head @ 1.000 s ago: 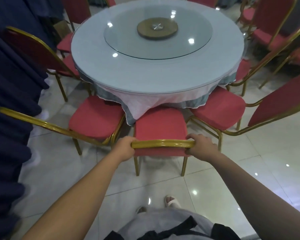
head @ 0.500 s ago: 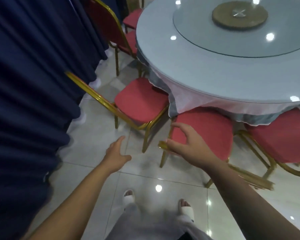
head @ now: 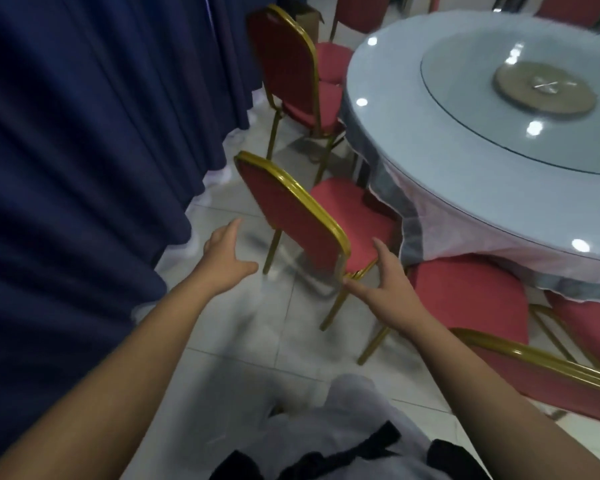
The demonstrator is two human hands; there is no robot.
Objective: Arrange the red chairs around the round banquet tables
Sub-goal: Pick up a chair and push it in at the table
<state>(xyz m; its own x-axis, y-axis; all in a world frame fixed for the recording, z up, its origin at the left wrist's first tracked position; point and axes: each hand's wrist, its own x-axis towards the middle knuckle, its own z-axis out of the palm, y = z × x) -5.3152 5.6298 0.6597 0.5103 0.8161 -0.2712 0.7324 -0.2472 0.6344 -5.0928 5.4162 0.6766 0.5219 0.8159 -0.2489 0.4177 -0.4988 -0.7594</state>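
A red chair with a gold frame (head: pixel 291 213) stands angled at the left side of the round banquet table (head: pixel 458 188), its seat partly under the cloth. My left hand (head: pixel 224 252) hovers open, left of the chair's back and apart from it. My right hand (head: pixel 383 282) is open with spread fingers at the back's near corner, thumb by the seat edge, gripping nothing. A second red chair (head: pixel 471 296) sits tucked at the table on the right. A third red chair (head: pixel 291 64) stands farther back.
Dark blue curtains (head: pixel 84 150) hang close along the left, leaving a narrow tiled aisle. The table carries a glass turntable with a wooden hub (head: pixel 544 90). More red chairs ring the far side. My light trousers show at the bottom.
Both hands let go of the chair they held a second ago. I have turned left, and both open hands have come up to the neighbouring chair.
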